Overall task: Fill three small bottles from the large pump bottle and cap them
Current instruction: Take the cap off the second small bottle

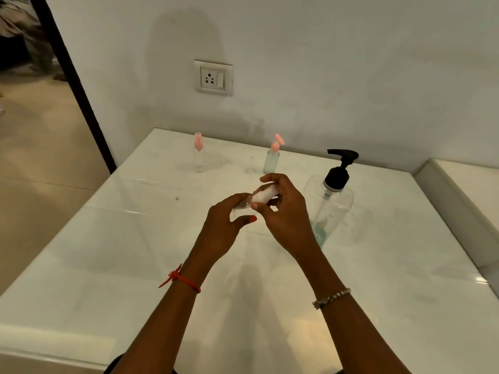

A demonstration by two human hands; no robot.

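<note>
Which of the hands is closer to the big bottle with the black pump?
The right hand: it sits just left of the pump bottle, almost against it. The left hand lies farther left, beyond the right.

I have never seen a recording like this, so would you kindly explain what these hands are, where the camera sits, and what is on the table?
There is no machine: the two grips are a person's bare hands. The one picture comes from a camera worn on the head, looking forward and down. The left hand holds a small clear plastic bottle by its body, while the right hand pinches its whitish top end. On the glossy white table stand a large clear pump bottle with a black pump, holding little bluish liquid, and two small ones: a pink-capped clear bottle on the left and a pink-capped pale green bottle on the right.
</note>
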